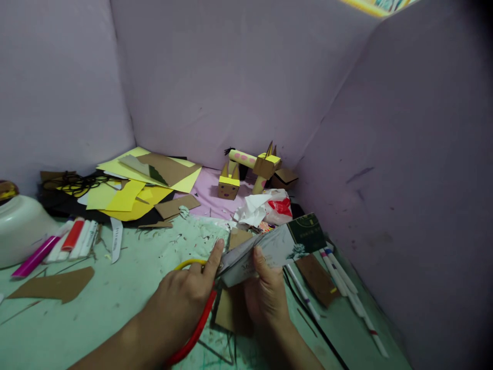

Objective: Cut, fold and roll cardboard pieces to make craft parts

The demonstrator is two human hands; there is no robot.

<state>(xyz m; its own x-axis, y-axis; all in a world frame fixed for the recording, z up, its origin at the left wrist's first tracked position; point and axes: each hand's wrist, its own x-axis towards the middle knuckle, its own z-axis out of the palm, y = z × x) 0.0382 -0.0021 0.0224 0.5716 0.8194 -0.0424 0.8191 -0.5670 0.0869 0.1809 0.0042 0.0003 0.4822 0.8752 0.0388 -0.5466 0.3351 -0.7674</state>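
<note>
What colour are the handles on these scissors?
The scissors have one red handle and one yellow handle, best seen in the head view.

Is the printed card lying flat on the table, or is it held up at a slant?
Held up at a slant: the right hand grips the printed card, thumb on its face, above the table.

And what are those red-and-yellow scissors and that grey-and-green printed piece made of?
The scissors seem to have smooth plastic handles, evenly bright, and probably metal blades, dull grey. The printed piece looks like smooth card or thick paper, since it looks stiff.
</note>
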